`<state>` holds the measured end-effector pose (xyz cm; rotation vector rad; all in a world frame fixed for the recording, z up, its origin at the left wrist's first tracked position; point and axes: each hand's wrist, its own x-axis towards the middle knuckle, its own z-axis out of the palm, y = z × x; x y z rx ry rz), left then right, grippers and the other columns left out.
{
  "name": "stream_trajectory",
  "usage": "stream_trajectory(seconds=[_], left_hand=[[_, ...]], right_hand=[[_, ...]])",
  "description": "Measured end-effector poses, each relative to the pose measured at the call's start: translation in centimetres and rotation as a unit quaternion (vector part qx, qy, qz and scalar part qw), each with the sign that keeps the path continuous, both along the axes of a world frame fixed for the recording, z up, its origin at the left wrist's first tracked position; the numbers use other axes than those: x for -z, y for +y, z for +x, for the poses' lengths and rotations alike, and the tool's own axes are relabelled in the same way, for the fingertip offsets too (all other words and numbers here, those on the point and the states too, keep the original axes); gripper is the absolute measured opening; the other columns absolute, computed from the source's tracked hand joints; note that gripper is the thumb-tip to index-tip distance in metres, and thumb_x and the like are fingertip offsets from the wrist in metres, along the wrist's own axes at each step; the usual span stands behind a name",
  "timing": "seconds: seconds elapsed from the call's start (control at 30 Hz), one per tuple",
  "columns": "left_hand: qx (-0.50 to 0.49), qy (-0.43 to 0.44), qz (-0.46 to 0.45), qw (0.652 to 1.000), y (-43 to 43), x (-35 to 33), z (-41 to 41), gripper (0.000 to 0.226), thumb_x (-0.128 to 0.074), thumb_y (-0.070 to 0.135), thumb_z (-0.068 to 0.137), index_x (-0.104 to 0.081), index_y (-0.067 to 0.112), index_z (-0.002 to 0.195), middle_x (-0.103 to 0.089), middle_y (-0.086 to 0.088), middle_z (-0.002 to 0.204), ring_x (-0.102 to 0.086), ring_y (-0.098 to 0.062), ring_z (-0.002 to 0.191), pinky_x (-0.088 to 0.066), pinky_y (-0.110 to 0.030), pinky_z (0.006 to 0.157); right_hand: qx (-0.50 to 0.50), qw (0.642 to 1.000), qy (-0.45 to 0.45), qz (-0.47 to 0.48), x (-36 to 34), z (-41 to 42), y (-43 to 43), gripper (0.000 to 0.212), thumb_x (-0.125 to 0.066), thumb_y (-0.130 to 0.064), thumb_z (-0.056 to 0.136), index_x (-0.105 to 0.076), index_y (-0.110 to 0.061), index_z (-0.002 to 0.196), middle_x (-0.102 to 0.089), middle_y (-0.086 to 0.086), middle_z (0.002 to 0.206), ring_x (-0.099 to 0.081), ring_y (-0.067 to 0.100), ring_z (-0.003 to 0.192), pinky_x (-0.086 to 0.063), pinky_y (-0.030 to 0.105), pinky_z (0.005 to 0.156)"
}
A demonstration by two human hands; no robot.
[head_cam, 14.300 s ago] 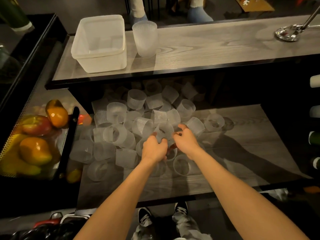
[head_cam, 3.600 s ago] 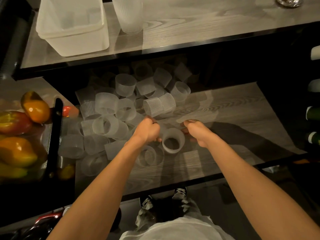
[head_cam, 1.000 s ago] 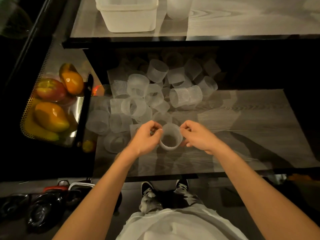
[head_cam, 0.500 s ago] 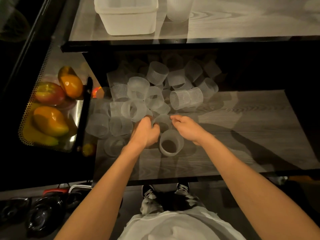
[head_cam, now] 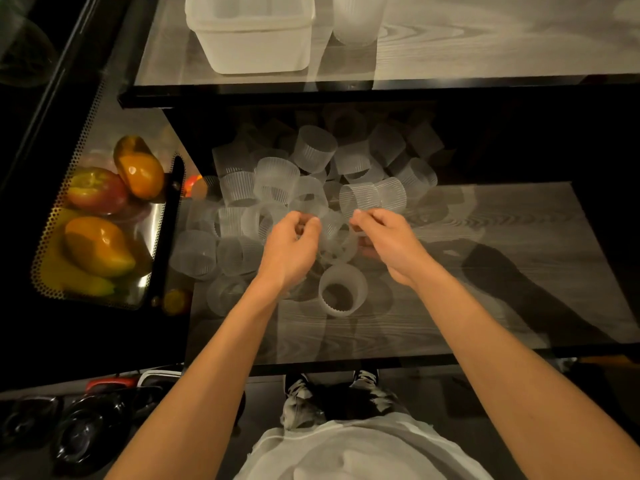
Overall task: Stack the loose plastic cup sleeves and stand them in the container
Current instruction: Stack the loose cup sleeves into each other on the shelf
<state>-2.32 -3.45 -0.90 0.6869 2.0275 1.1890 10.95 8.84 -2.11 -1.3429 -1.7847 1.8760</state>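
Left hand and right hand pinching one sleeve together, just above the lower shelf. Short stack upright just below the hands. Pile behind. Container on the top shelf.

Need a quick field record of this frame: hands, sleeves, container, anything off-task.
left hand: fingers curled at one side of a loose sleeve in the pile
right hand: fingers pinched at that sleeve's other side
standing stack: upright on the lower shelf, near the hands, not held
loose pile: many ribbed sleeves, scattered toward the back
container: on the upper shelf, looks empty
finished stack: beside the container
off-task: fruit tray to the left
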Motion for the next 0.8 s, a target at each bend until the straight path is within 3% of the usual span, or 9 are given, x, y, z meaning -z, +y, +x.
stream_trajectory(seconds=[0.03,0.1,0.2,0.33,0.5,0.63,0.8], left_hand=[[-0.03,-0.032,0.02,0.999,0.0,0.0,-0.2,0.02,-0.057,0.034,0.101,-0.065,0.017,0.108,-0.069,-0.007,0.09,-0.066,-0.017,0.081,-0.059,-0.041,0.074],[-0.069,-0.096,0.042,0.992,-0.2,-0.1,-0.6,0.016,-0.067,0.029,0.097,-0.064,0.016,0.106,-0.068,-0.008,0.096,-0.066,-0.02,0.088,-0.06,-0.035,0.075],[-0.032,-0.153,0.026,0.987,-0.9,0.0,-0.9,0.03,-0.077,0.022,0.09,-0.063,0.013,0.115,-0.071,-0.006,0.107,-0.069,-0.017,0.094,-0.055,-0.024,0.074],[0.025,-0.171,0.035,0.984,-2.4,-0.3,-0.6,0.038,-0.081,0.01,0.085,-0.064,0.013,0.118,-0.076,-0.003,0.11,-0.073,-0.012,0.099,-0.056,-0.018,0.075],[0.062,-0.163,0.081,0.981,-3.3,-0.1,-0.4,0.054,-0.086,-0.003,0.075,-0.064,0.014,0.121,-0.069,-0.008,0.123,-0.07,-0.018,0.095,-0.06,-0.034,0.091],[0.088,-0.128,0.081,0.985,-3.5,0.1,-0.3,0.049,-0.087,0.001,0.076,-0.066,0.015,0.118,-0.07,-0.005,0.123,-0.067,-0.016,0.096,-0.057,-0.034,0.095],[0.064,-0.114,0.105,0.986,-3.7,0.3,0.0,0.047,-0.087,0.006,0.077,-0.064,0.014,0.117,-0.072,-0.002,0.122,-0.069,-0.017,0.113,-0.055,-0.036,0.101]], right_hand=[[0.016,1.0,0.018,-0.002,-0.4,0.2,0.1,0.033,-0.066,-0.035,0.095,-0.068,-0.002,0.1,-0.069,0.025,0.107,-0.066,0.026,0.092,-0.055,0.053,0.096],[0.021,0.999,0.044,-0.001,-0.9,0.9,0.0,0.032,-0.077,-0.026,0.088,-0.066,0.003,0.099,-0.066,0.022,0.096,-0.061,0.023,0.089,-0.056,0.043,0.096],[0.0,0.997,0.07,-0.033,-1.4,2.0,-0.4,0.034,-0.081,-0.003,0.081,-0.066,-0.007,0.11,-0.063,0.012,0.107,-0.061,0.018,0.098,-0.054,0.03,0.092],[-0.051,0.994,0.082,-0.054,-2.0,3.7,-0.9,0.051,-0.08,0.009,0.076,-0.062,-0.012,0.119,-0.063,0.015,0.124,-0.062,0.019,0.105,-0.055,0.034,0.1],[-0.124,0.991,0.05,0.023,-2.2,4.7,-1.9,0.058,-0.082,0.008,0.074,-0.061,-0.02,0.12,-0.064,0.011,0.122,-0.064,0.019,0.107,-0.055,0.031,0.099],[-0.134,0.988,0.045,0.057,-2.4,4.7,-2.6,0.057,-0.08,0.009,0.075,-0.062,-0.024,0.118,-0.06,0.011,0.122,-0.061,0.018,0.105,-0.055,0.032,0.097],[-0.11,0.989,0.069,0.071,-2.5,4.5,-2.7,0.054,-0.078,0.013,0.076,-0.063,-0.015,0.119,-0.06,0.011,0.121,-0.06,0.016,0.103,-0.055,0.036,0.095]])
